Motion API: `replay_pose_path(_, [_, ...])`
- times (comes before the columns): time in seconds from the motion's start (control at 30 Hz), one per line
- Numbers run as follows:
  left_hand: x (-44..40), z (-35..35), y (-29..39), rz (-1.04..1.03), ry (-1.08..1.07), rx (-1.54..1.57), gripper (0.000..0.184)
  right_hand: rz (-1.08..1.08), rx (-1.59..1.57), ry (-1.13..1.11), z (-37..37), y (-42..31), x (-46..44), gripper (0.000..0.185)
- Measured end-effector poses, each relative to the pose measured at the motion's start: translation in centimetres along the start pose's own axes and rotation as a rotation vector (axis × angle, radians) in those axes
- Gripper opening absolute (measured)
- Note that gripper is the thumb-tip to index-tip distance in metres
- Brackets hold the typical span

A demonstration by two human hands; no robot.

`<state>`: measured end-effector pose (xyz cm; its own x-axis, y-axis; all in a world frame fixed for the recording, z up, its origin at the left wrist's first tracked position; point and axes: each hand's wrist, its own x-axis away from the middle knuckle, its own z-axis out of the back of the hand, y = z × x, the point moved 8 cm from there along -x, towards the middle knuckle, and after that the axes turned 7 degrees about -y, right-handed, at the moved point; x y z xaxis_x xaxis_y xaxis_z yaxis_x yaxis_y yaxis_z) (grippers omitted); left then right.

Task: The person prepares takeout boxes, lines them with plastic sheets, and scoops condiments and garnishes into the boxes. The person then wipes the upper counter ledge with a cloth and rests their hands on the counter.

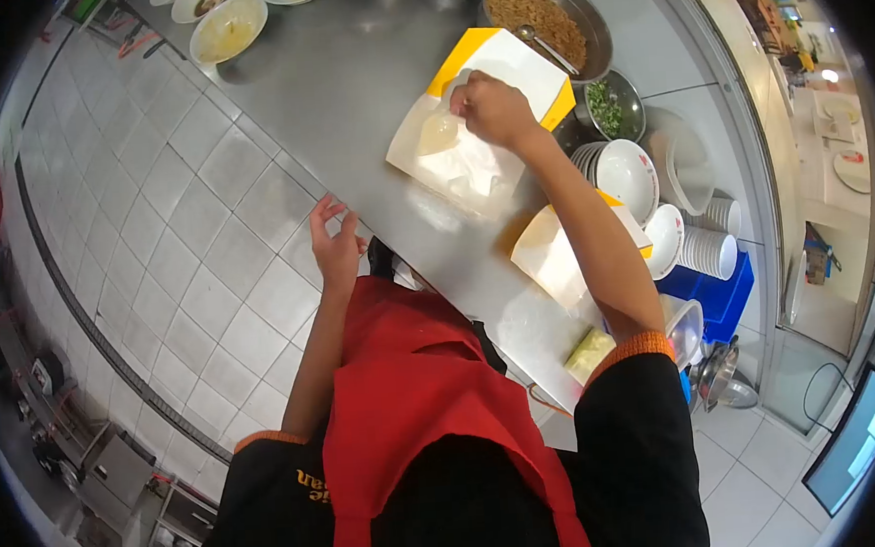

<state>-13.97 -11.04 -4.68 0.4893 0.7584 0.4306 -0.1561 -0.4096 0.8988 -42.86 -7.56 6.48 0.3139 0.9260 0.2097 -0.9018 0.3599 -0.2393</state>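
My right hand (494,110) is closed over an open paper food box (535,65) with white insides and yellow flaps. Its fingers pinch the top of a small translucent plastic bag (438,133) with pale contents. More clear, crumpled plastic (487,188) lies in the near part of the box. My left hand (336,242) hangs beside the edge of the steel table (346,89), fingers loosely bent and apart, holding nothing. Under my right forearm stands a second white and yellow box (557,256), partly hidden by the arm.
Beyond the box sit a steel bowl of brown minced food (542,21) with a spoon (549,51) and a bowl of chopped greens (608,108). Stacked white bowls (629,180) and cups (709,253) line the right. Used bowls (229,31) stand at the far left corner.
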Motion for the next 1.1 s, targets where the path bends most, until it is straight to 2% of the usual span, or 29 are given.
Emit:
replay_pose_path(0.07, [1.0,1.8,-0.6,-0.012,0.037,-0.005,0.036,0.007,-0.098,0.037,-0.5,1.2,-1.8,0.007])
replay_pose_path(0.13, [1.1,3.2,-2.0,0.049,-0.02,-0.14,0.021,-0.02,-0.127,0.111,0.0,0.9,-2.0,0.009])
replay_pose_path(0.17, [1.1,3.8,-1.8,-0.133,-0.002,-0.184,0.016,-0.05,-0.15,0.183,0.7,1.0,-1.7,0.011])
replay_pose_path(0.2, [1.1,4.2,-1.3,-0.317,-0.001,-0.217,0.018,-0.021,-0.23,0.251,1.5,0.2,-0.6,0.018])
replay_pose_path(0.23, [0.9,5.7,-3.0,-0.099,0.018,-0.221,0.027,-0.067,-0.389,0.297,1.5,0.1,1.0,0.026])
replay_pose_path(0.27, [0.9,6.9,-3.2,-0.244,0.052,-0.404,0.034,-0.045,-0.451,0.31,1.2,-0.3,2.8,0.031])
replay_pose_path(0.3, [0.3,8.8,-5.8,-0.11,0.083,-0.438,0.041,-0.04,-0.5,0.323,1.7,-1.1,5.6,0.033])
replay_pose_path(0.37, [0.0,10.8,-9.1,-0.021,0.055,-0.451,0.046,-0.04,-0.484,0.463,3.0,-2.0,12.9,0.032])
replay_pose_path(0.4, [0.4,10.9,-8.9,-0.011,0.043,-0.495,0.045,-0.138,-0.581,0.435,3.3,-1.8,16.8,0.033])
replay_pose_path(0.43, [-1.0,13.3,-12.7,0.018,0.043,-0.515,0.045,-0.225,-0.688,0.41,3.1,-1.5,20.3,0.035])
replay_pose_path(0.53, [-4.6,16.8,-17.3,0.044,-0.04,-0.99,0.028,-0.537,-0.831,0.653,3.0,1.0,32.8,0.037])
replay_pose_path(0.57, [-5.4,16.8,-18.0,0.117,-0.093,-1.029,0.027,-0.645,-0.737,0.776,3.6,1.4,37.4,0.039])
replay_pose_path(0.63, [-6.6,16.2,-18.5,0.229,-0.212,-1.035,0.023,-1.015,-0.573,0.863,2.4,2.3,47.5,0.034])
replay_pose_path(0.67, [-7.2,15.6,-18.6,0.274,-0.274,-1.02,0.022,-1.131,-0.43,0.869,1.9,2.5,52.1,0.031])
replay_pose_path(0.7, [-7.8,14.6,-18.5,0.309,-0.335,-0.996,0.02,-1.272,-0.437,0.914,1.0,2.5,56.4,0.028])
replay_pose_path(0.77, [-8.7,11.9,-18.1,0.362,-0.451,-0.91,0.018,-1.557,-0.275,0.811,-0.9,1.8,63.7,0.03])
replay_pose_path(0.83, [-8.9,8.3,-17.5,0.39,-0.55,-0.81,0.017,-1.653,-0.233,0.832,-2.5,1.1,68.0,0.029])
replay_pose_path(0.9, [-8.5,5.0,-16.2,0.38,-0.573,-0.781,0.016,-1.712,-0.288,0.848,-3.9,1.2,70.3,0.029])
replay_pose_path(1.03, [-6.6,0.6,-16.6,0.62,-0.581,-0.865,0.03,-1.665,-0.299,0.908,-2.6,3.5,69.6,0.026])
replay_pose_path(1.1, [-4.0,-1.0,-16.4,0.607,-0.59,-0.856,0.034,-1.459,-0.43,1.059,-1.8,6.8,66.9,0.024])
